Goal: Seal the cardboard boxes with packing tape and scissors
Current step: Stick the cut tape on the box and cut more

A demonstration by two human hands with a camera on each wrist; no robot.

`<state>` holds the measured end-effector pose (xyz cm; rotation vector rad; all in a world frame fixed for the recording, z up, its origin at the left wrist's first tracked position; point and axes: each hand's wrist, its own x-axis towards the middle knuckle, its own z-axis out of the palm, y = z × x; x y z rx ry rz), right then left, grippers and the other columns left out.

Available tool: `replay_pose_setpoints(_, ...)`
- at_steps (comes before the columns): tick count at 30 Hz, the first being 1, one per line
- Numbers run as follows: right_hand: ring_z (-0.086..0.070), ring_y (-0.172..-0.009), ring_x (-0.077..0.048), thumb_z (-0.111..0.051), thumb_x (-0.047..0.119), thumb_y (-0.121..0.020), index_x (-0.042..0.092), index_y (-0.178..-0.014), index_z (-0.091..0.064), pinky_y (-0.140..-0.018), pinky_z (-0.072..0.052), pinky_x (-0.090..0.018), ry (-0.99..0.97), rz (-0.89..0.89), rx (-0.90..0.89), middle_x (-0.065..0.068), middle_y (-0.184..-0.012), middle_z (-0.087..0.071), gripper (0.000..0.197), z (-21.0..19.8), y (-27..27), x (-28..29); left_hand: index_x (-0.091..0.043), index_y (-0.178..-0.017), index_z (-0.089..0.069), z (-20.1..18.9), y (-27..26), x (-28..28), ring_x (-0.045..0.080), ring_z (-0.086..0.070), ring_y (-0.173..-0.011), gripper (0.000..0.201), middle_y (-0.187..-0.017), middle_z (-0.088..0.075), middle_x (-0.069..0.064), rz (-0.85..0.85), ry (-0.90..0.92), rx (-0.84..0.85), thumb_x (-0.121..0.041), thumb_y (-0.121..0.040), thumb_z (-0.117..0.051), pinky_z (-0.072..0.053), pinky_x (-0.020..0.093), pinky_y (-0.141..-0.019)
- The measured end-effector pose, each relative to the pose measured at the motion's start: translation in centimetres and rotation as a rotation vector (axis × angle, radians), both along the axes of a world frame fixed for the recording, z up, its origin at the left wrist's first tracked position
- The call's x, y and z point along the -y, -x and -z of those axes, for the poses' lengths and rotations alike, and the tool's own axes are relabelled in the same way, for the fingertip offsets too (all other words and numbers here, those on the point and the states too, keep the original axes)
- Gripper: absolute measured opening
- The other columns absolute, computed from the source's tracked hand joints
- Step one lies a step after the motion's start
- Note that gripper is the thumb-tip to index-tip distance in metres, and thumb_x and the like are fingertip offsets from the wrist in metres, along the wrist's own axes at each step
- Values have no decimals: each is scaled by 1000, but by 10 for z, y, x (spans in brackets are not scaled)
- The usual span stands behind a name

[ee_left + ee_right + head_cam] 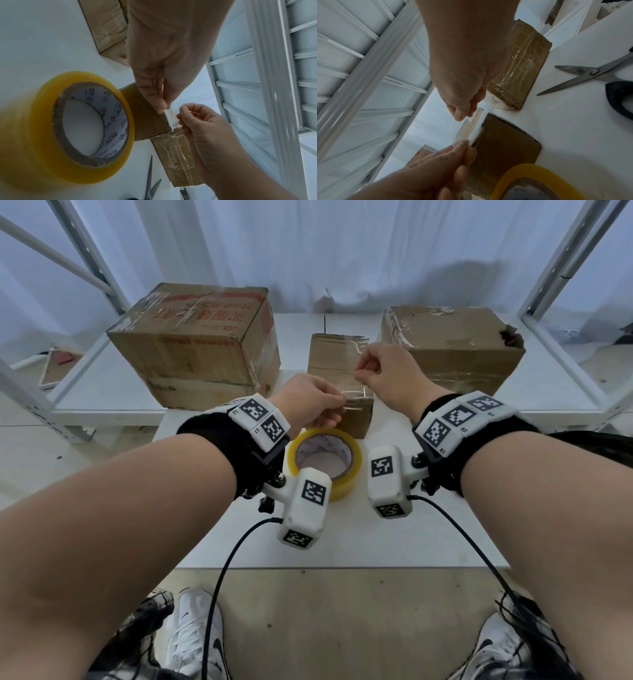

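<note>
Overhead head view; close, perhaps upturned wrist views

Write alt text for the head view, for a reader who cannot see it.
Two hands, the left hand and the right hand, pinch a strip of clear tape between them over a small cardboard box on a white table. A yellow tape roll lies nearer the person, with a larger cardboard box on each side behind.

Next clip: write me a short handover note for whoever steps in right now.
Left hand and right hand each pinch an end of a cut strip of tape above the small box.
Tape roll lies on the table in front of that box; scissors lie open to its right.
Done: strip cut, old tape already on the box.
Left: press the strip down, then check the two larger boxes.
</note>
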<state>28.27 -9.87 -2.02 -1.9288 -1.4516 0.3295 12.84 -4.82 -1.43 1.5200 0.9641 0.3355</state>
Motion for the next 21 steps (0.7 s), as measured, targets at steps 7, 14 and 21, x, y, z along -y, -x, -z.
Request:
replay_pose_setpoints(7, -48, -69, 1, -64, 8, -89, 12, -86, -60, -64, -35, -8, 17, 45, 15, 10, -75, -52, 6, 6, 2, 1, -8, -102, -44, 3, -3, 3, 12, -59, -53, 26, -80, -69, 13, -39, -58, -6, -6, -88, -66, -51, 21, -52)
replay_pose_setpoints(14, -50, -73, -4, -65, 9, -89, 12, -86, -62, -62, -36, -8, 28, 88, 17, 2, -85, -58, 5, 6, 5, -5, -13, -96, -41, 8, -7, 2, 13, -57, -51, 28, -78, -68, 8, -23, -264, -69, -14, -89, -67, -49, 23, -48)
replay_pose_setpoints(21, -55, -83, -11, -67, 13, -88, 14, -85, -63, -76, -40, -19, 49, 104, 41, 0, -90, -60, 5, 7, 9, -7, -14, -93, -41, 11, -5, -1, 14, -57, -53, 28, -79, -70, 7, -24, -312, -89, -20, -88, -68, -50, 24, -51)
